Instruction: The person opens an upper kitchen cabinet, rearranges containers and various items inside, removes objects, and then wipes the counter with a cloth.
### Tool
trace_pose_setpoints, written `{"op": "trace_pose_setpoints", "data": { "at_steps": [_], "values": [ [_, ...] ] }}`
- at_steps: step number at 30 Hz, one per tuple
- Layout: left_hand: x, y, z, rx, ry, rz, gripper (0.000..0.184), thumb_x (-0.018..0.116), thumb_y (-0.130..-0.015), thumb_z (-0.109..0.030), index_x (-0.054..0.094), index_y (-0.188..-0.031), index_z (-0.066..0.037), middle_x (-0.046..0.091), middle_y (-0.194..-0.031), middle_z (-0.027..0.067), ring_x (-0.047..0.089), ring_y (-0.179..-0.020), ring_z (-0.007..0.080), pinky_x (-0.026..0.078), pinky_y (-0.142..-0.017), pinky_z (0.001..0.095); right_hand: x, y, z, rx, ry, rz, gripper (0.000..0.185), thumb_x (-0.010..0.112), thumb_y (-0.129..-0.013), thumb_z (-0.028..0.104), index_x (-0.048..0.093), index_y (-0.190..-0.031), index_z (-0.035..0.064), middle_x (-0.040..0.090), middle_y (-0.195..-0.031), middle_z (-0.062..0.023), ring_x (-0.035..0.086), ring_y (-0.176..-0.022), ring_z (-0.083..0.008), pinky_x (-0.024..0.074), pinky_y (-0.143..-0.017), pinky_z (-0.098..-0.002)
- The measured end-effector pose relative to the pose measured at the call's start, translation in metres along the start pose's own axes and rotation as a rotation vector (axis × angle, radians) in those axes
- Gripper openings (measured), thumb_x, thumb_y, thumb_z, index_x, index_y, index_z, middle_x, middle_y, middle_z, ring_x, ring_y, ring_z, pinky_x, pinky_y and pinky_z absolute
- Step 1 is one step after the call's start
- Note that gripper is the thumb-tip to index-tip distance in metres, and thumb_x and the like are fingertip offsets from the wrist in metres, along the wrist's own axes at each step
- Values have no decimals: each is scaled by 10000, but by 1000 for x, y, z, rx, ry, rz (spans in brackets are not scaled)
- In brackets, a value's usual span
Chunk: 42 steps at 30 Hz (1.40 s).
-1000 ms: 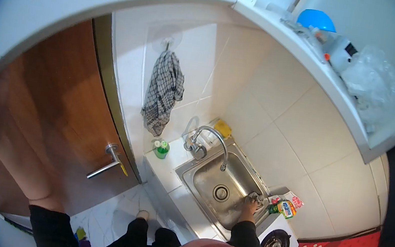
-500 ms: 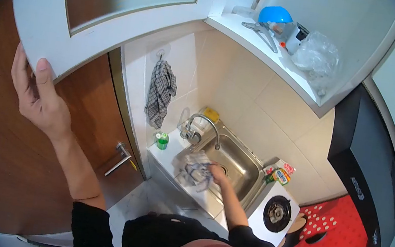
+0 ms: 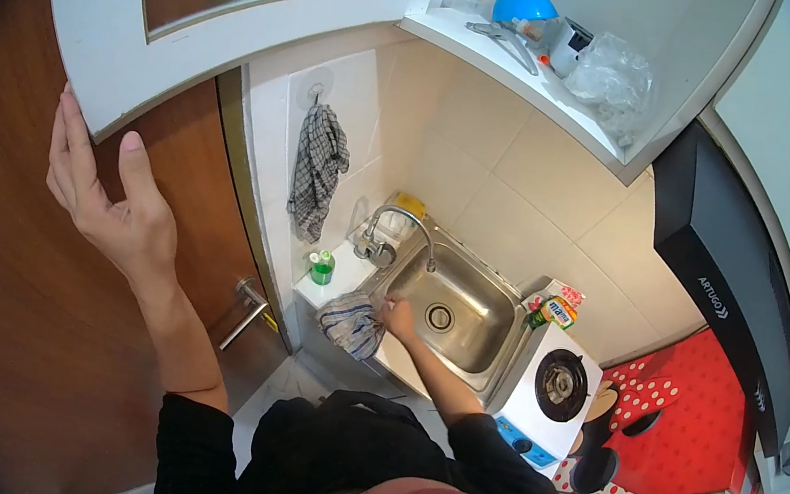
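Note:
My left hand [image 3: 122, 214] is up at the lower corner of the white cabinet door [image 3: 178, 65], its thumb spread away from the fingers. The fingertips touch or nearly touch the door's outer edge. Down by the steel sink [image 3: 472, 349], my right hand [image 3: 396, 317] is closed on a striped grey-blue cloth [image 3: 351, 324]. That cloth is bunched and hangs over the counter's front edge, left of the basin. Behind it stand a small bottle of green liquid [image 3: 322, 268] and the curved faucet [image 3: 405, 213].
A checked towel [image 3: 321, 171] hangs from a wall hook. The cabinet shelf [image 3: 501, 65] holds a blue bowl [image 3: 525, 7], metal tongs and a plastic bag [image 3: 613, 74]. A single-burner stove [image 3: 549, 410] stands right of the sink, under a black range hood [image 3: 716, 262].
My right hand has moved left with the cloth, to the counter's front edge. My left hand has loosened from the door corner and its fingers have straightened. The view has shifted slightly.

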<state>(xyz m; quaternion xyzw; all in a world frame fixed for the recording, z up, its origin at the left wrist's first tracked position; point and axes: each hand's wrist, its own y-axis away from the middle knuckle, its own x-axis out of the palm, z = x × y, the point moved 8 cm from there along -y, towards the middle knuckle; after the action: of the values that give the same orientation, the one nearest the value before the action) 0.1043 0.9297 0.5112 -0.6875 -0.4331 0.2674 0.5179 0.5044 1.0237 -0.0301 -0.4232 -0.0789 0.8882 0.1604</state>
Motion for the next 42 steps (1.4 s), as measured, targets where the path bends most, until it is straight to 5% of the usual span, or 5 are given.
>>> {"op": "trace_pose_setpoints", "data": {
  "at_steps": [14, 20, 22, 29, 42],
  "values": [
    [37, 89, -28, 18, 637, 170, 161, 475, -862, -49, 585, -950, 28, 446, -1357, 260, 410, -1298, 401, 328, -1082, 494, -446, -158, 447, -621, -117, -660, 171, 612, -856, 140, 709, -918, 14, 708, -857, -155, 686, -781, -259, 528, -721, -349],
    [46, 121, -6, -83, 661, 397, 142, 471, -844, 2, 609, -879, 5, 545, -1262, 227, 442, -1260, 402, 358, -1035, 479, -418, -390, 406, -83, 558, -270, 359, 653, -769, 248, 697, -1039, 16, 690, -1042, -201, 668, -961, -366, 531, -858, -423],
    [47, 127, 2, -114, 667, 419, 132, 472, -844, 18, 603, -852, 9, 586, -1209, 205, 483, -1218, 386, 373, -1020, 463, -392, -408, 394, -44, 532, -49, 470, 717, -772, 254, 643, -1185, 41, 690, -1041, -169, 707, -792, -282, 588, -645, -399],
    [56, 162, 24, -246, 681, 557, 139, 508, -802, 21, 642, -828, -1, 643, -1108, 164, 540, -1139, 382, 409, -982, 464, -358, -444, 378, -103, 738, -47, 442, 681, -813, 346, 661, -1180, 101, 617, -1257, -130, 578, -1179, -299, 481, -962, -417],
    [71, 191, 16, -256, 756, 705, 146, 505, -767, 68, 628, -805, -1, 662, -1061, 139, 592, -1068, 357, 459, -938, 435, -391, -437, 388, -39, 703, -267, 354, 707, -800, 259, 690, -1058, 18, 660, -1148, -184, 641, -1079, -314, 529, -898, -418]
  ]
}}
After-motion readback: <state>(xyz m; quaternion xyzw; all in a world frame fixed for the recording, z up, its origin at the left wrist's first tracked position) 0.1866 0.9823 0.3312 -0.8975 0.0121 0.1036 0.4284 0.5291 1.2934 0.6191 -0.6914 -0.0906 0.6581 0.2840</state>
